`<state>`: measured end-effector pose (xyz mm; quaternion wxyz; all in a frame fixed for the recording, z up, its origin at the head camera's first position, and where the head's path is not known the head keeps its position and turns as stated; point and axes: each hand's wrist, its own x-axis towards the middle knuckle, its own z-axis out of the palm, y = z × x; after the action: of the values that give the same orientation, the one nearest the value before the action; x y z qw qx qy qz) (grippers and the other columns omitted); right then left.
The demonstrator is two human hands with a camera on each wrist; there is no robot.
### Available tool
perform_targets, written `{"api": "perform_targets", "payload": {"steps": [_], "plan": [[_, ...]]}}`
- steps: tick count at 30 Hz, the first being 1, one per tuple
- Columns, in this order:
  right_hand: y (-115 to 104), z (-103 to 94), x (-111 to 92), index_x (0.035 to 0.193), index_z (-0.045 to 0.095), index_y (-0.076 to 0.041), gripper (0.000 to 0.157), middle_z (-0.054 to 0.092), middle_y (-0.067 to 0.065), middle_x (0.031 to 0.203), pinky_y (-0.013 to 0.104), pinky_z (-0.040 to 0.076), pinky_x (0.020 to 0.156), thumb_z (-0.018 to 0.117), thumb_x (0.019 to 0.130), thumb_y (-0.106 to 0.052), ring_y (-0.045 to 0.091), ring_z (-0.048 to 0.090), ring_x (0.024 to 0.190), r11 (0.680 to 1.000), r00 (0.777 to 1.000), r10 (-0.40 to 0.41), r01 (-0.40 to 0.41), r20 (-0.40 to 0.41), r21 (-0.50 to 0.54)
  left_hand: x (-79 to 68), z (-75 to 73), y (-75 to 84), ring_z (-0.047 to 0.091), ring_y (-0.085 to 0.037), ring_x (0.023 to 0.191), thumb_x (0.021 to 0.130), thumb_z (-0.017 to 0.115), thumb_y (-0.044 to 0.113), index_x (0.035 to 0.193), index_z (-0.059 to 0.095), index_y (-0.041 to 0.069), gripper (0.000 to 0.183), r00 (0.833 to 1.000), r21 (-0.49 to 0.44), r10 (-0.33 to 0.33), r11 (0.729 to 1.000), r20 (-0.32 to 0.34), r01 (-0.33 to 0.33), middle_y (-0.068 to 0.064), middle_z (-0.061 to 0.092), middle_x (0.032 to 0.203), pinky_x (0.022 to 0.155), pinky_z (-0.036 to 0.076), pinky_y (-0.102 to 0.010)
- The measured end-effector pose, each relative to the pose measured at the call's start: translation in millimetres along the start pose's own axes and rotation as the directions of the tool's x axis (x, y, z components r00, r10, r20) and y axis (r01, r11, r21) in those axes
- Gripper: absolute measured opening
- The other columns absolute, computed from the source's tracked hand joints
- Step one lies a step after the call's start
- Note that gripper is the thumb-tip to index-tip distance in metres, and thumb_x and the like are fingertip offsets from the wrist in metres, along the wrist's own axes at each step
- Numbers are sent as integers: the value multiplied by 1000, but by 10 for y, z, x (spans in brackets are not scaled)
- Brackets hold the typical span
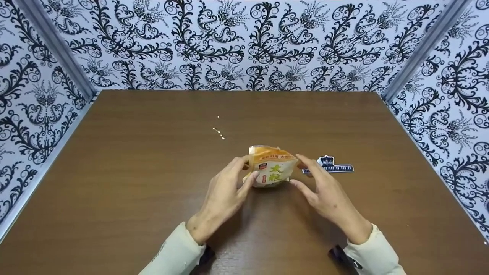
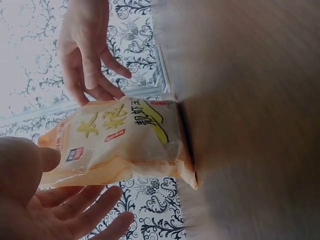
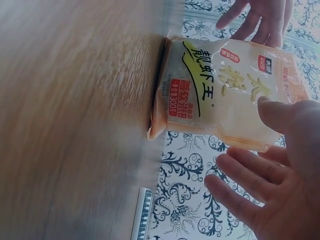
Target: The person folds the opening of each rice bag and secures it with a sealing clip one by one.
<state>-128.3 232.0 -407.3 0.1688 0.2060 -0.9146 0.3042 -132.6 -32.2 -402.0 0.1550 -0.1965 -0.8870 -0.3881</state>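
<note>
A bag of rice [image 1: 273, 170], orange and cream with printed characters and clear parts, stands upright on the table, leaning slightly. Its top edge looks uneven. My left hand [image 1: 225, 191] holds the bag's left side, thumb over the front and fingers partly hidden behind. On the other side is my right hand [image 1: 328, 194], fingers loosely spread, with a fingertip by the upper right corner and the thumb near the lower edge. From the right wrist, the right thumb [image 3: 280, 115] overlaps the bag's front, while the other fingers are spread below it.
A piano-keyboard-shaped clip [image 1: 334, 168] lies on the brown table [image 1: 153, 152], just beyond my right hand. Several small white grains [image 1: 219, 131] are scattered farther back on the left. Patterned panels [image 1: 244, 46] wall in the back and both sides.
</note>
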Motion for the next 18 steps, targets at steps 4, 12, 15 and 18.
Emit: {"api": "perform_targets", "payload": {"steps": [4, 12, 15, 18], "plan": [[5, 5, 13, 144, 56, -7, 56, 70, 7, 126, 46, 57, 98, 79, 93, -15, 27, 68, 118, 1000, 1000, -15, 14, -27, -14, 11, 19, -14, 63, -13, 75, 104, 65, 32, 132, 64, 18, 31, 1000, 6, 5, 1000, -12, -4, 3, 74, 116, 75, 55, -35], [-7, 2, 55, 133, 63, -8, 42, 71, 5, 125, 46, 56, 98, 78, 94, -10, 25, 68, 116, 999, 997, -32, 31, -68, -29, 28, 53, -38, 66, -10, 77, 103, 67, 29, 126, 66, 19, 25, 1000, 1, -6, 1000, -16, 6, 4, 75, 112, 70, 55, -32], [-21, 2, 85, 131, 65, -8, 39, 71, 5, 123, 43, 57, 95, 77, 94, -9, 23, 69, 111, 998, 995, -56, 54, -86, -32, 38, 65, -40, 73, -14, 92, 103, 68, 27, 125, 67, 18, 24, 1000, -8, -2, 1000, -20, 2, 3, 75, 113, 79, 59, -38], [-22, 17, 120, 126, 68, -7, 33, 72, 4, 117, 38, 57, 92, 77, 94, -9, 17, 68, 107, 995, 989, -98, 94, -112, -42, 43, 79, -43, 75, -17, 97, 102, 68, 26, 122, 67, 18, 22, 1000, -15, -1, 1000, -22, 1, 3, 75, 113, 80, 60, -40]]}}
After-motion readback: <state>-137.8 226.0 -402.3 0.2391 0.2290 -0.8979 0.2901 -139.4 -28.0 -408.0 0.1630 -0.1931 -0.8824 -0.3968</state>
